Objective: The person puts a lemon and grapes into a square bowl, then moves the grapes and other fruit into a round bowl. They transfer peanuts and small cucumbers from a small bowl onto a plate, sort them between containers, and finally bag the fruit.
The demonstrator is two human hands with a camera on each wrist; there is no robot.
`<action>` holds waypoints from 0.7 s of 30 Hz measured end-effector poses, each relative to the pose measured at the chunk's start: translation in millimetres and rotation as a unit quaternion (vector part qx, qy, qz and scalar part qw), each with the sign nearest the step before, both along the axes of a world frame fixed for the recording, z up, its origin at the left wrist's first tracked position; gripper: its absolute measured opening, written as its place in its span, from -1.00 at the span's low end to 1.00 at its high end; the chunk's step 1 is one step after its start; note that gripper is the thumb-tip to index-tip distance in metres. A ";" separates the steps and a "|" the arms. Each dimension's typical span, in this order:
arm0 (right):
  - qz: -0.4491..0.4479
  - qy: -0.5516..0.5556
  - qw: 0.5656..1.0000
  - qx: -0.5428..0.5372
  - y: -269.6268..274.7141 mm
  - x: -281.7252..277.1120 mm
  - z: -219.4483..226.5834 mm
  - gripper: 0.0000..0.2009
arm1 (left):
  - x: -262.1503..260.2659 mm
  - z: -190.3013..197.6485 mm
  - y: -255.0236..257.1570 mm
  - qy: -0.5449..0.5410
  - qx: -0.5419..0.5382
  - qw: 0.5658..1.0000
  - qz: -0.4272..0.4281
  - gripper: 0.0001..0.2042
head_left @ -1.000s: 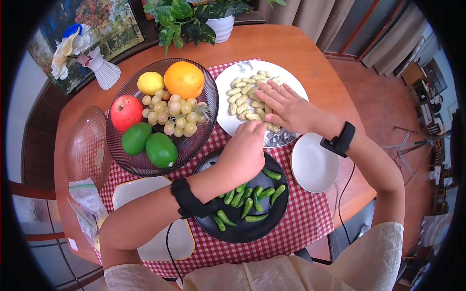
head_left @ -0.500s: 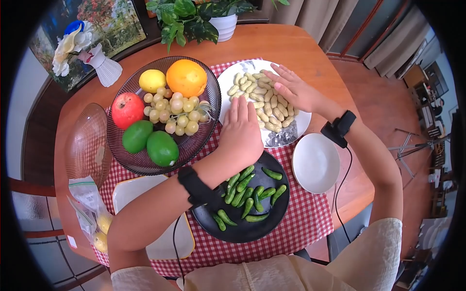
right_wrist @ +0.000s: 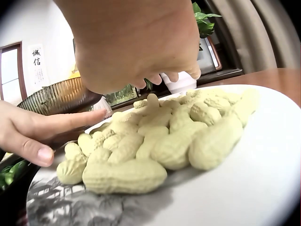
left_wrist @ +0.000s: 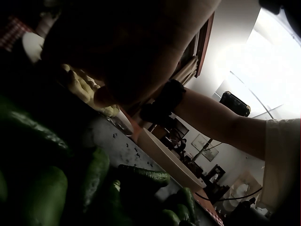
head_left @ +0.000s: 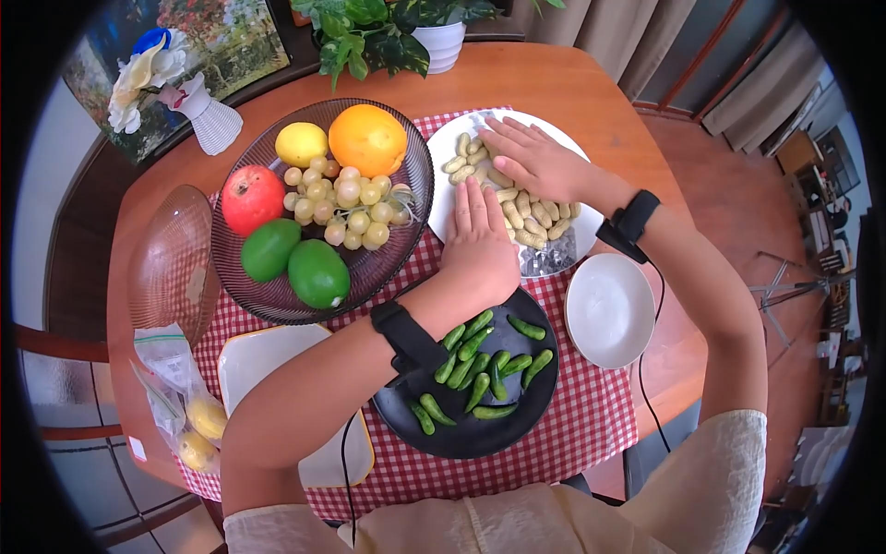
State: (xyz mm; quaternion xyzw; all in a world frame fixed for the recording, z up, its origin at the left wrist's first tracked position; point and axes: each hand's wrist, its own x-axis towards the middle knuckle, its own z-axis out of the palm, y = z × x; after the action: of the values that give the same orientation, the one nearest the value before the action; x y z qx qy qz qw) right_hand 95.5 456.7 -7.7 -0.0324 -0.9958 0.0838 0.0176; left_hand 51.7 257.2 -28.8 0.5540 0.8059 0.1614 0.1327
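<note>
A white plate [head_left: 580,251] with a grey painted pattern holds a spread of unshelled peanuts [head_left: 533,220]. My right hand [head_left: 540,168] lies flat over the far side of the peanuts, fingers straight and pointing left. From the right wrist view, its palm hangs close above the pile [right_wrist: 127,176]. At the plate's near left edge is my left hand [head_left: 482,242], fingers extended forward beside the peanuts. Its thumb and a finger show at the left of the right wrist view. Below the left hand, a black plate [head_left: 406,420] carries several small green cucumbers [head_left: 477,391].
To the left stands a dark glass fruit bowl [head_left: 235,291] with an orange, lemon, grapes, a pomegranate and green fruits. A white bowl [head_left: 609,309] sits at the right; a white square dish [head_left: 355,466] is under the left forearm. A bag of yellow fruit [head_left: 175,388] lies far left.
My left hand has uncurled from a bent pose near the peanuts and now lies straight at the plate's edge. The right hand moved off the pile to the right, then back over it.
</note>
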 end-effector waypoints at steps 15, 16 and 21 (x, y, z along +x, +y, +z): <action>0.017 -0.064 0.998 -0.002 -13.7 -7.3 -11.9 -0.38 | 4.4 6.9 -12.4 -0.032 -0.023 0.999 -0.015 -0.26; 0.015 -0.064 0.998 0.000 -8.8 -7.0 -9.4 -0.38 | 3.8 7.8 -12.8 -0.041 -0.023 0.999 -0.010 -0.26; -0.138 0.108 0.965 -0.194 22.0 12.5 30.5 -0.43 | 3.6 11.0 -22.5 -0.065 0.027 0.997 0.008 -0.29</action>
State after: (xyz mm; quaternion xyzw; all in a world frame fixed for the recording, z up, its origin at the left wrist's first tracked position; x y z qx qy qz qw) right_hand 108.0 478.7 22.8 -0.1626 -0.9386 0.2753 0.1298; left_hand 55.3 234.6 -17.8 0.5389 0.7956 0.2197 0.1685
